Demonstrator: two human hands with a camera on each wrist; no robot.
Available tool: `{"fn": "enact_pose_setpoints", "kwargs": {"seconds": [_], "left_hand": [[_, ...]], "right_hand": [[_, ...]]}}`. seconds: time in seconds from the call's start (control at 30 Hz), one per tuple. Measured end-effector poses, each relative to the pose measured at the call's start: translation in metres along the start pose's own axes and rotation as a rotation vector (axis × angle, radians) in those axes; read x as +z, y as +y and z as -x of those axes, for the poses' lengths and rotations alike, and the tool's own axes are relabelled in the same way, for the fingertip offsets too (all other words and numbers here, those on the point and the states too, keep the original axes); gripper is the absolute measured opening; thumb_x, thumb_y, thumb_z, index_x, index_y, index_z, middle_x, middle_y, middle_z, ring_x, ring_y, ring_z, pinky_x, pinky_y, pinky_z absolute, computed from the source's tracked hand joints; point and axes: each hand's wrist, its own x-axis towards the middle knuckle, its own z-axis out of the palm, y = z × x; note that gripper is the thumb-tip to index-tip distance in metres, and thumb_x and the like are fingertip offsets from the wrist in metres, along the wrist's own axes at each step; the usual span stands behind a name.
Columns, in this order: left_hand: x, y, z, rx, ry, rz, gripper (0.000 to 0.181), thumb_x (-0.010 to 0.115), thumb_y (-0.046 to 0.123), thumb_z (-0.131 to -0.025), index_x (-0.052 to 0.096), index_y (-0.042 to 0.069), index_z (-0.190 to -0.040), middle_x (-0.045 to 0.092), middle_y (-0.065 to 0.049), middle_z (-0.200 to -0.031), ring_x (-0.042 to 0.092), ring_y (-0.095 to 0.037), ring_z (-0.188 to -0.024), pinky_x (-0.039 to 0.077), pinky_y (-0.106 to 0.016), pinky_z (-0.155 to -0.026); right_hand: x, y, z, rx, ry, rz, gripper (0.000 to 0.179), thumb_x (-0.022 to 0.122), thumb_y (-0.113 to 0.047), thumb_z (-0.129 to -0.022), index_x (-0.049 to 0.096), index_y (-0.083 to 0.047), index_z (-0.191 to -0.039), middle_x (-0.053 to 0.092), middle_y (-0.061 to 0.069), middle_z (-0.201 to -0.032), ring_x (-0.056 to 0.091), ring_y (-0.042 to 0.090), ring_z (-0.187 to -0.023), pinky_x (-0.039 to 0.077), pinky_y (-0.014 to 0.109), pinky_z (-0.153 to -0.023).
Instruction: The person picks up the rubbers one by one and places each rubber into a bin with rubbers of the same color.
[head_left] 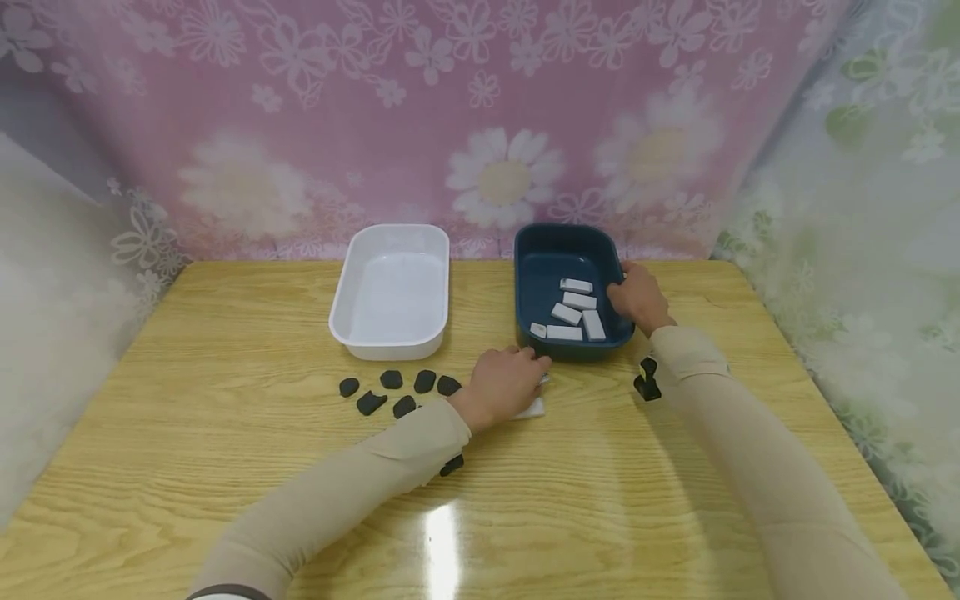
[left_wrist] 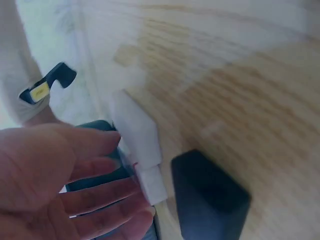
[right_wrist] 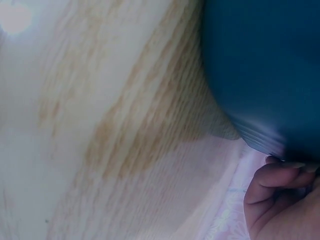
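My left hand (head_left: 504, 385) reaches low over the table in front of a dark blue basin (head_left: 542, 267). Its fingers are fairly straight and lie against white rectangular blocks (left_wrist: 137, 132), which the hand partly hides in the head view. At the basin's right side, my right hand (head_left: 642, 296) grips the rim, thumb over the inner edge. Curled fingers (right_wrist: 275, 180) show against the basin's outer wall in the right wrist view. Inside the basin lie several white blocks (head_left: 580, 301), mostly toward its near end.
A white basin (head_left: 390, 343) stands left of the blue one. Several black stone-like pieces (head_left: 391, 379) lie before it, left of my left hand; one black piece (left_wrist: 207, 197) shows close up. The wooden table (head_left: 187, 400) meets a flowered pink curtain (head_left: 337, 150) behind.
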Motion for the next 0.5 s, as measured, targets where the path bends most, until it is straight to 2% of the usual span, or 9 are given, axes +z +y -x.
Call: {"fn": "enact_pose_setpoints", "kwargs": {"seconds": [0.1,0.27,0.5], "left_hand": [[0.0018,0.0021,-0.0018,0.036,-0.004,-0.026,0.019,0.052,0.023,-0.099,0.064,0.017,-0.114,0.063,-0.003,-0.100,0.061,-0.020,-0.087,0.052,-0.033,-0.064],[0.0055,0.0017,-0.0020,0.101,-0.033,-0.071,0.021,0.053,0.013,-0.098,0.064,0.017,-0.116,0.059,-0.007,-0.107,0.056,-0.022,-0.091,0.051,-0.033,-0.071],[0.0082,0.0020,-0.0025,0.086,-0.038,-0.037,0.028,0.056,0.012,-0.096,0.060,0.018,-0.123,0.057,-0.010,-0.109,0.054,-0.024,-0.093,0.051,-0.034,-0.068]], "right_hand": [[0.0004,0.0007,-0.0004,-0.003,-0.001,0.007,0.055,0.039,-0.015,-0.095,0.028,0.002,-0.146,0.041,0.028,-0.139,0.042,0.044,-0.123,0.035,0.062,-0.094],[-0.0004,0.0012,-0.0005,-0.005,-0.013,-0.002,0.055,0.040,-0.016,-0.095,0.028,0.002,-0.146,0.039,0.028,-0.141,0.040,0.044,-0.125,0.035,0.062,-0.095],[-0.0014,0.0024,-0.0002,-0.013,-0.005,-0.009,0.055,0.040,-0.015,-0.094,0.030,0.003,-0.146,0.041,0.028,-0.139,0.042,0.043,-0.124,0.036,0.061,-0.094]]}}
